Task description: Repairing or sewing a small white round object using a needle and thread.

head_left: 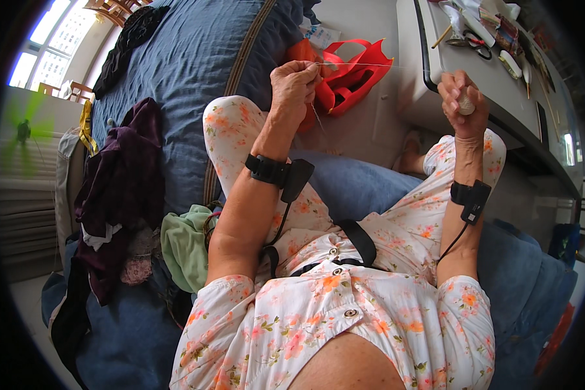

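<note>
A thin white thread (361, 64) is stretched nearly straight between my two hands, above my knees. My left hand (294, 84) pinches it, fingers closed, and a loose end dangles below that hand. In my right hand (454, 91) sits a small, pale, rounded ball of thread (466, 105), with the fingers curled around it. Past the thread, a red bag (354, 84) with loop handles stands gaping on the floor, apart from both hands.
To the left is a bed with a blue cover (195, 84), with dark purple clothing (127, 169) and a green cloth (185, 247) near me. A pale cabinet (458, 62) on the right bears scissors (478, 44) and several small items. A green fan (23, 132) spins at far left.
</note>
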Motion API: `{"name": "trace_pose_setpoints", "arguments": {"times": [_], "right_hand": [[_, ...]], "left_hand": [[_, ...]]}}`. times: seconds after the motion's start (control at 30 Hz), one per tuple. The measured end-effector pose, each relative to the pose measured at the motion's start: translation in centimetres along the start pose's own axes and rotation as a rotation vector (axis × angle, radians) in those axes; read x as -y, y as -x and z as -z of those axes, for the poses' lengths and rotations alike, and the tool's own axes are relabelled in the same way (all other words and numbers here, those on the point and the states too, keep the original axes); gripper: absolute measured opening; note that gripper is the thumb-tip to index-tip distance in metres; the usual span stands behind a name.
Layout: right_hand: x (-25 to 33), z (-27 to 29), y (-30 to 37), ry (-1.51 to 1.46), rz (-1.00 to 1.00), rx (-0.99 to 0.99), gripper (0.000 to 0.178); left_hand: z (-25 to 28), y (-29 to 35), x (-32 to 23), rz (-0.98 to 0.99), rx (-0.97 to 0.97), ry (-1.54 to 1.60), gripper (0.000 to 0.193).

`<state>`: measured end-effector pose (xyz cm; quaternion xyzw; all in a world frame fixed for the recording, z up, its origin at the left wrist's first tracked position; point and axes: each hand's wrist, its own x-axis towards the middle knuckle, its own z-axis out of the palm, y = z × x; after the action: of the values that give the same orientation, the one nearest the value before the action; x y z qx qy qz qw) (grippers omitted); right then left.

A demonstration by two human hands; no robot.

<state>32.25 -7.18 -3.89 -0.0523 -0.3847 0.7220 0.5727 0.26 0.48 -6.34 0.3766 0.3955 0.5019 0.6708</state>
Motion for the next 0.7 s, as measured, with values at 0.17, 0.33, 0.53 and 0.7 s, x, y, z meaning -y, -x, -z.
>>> {"name": "trace_pose_setpoints", "arguments": {"times": [0.17, 0.33, 0.53, 0.7], "right_hand": [[1.1, 0.8, 0.4, -0.154, 0.069, -0.025, 0.018], [2.3, 1.4, 0.9, -0.267, 0.163, -0.082, 0.015], [3.0, 1.6, 1.2, -0.312, 0.224, -0.144, 0.014], [3.4, 1.7, 1.4, -0.330, 0.236, -0.153, 0.015]], "left_hand": [[0.0, 0.1, -0.1, -0.001, 0.003, -0.013, 0.006], [0.1, 0.0, 0.0, -0.002, 0.001, -0.033, 0.006], [0.4, -0.3, 0.3, -0.015, 0.008, -0.034, 0.003], [0.2, -0.1, 0.1, -0.020, -0.032, -0.059, 0.004]]}}
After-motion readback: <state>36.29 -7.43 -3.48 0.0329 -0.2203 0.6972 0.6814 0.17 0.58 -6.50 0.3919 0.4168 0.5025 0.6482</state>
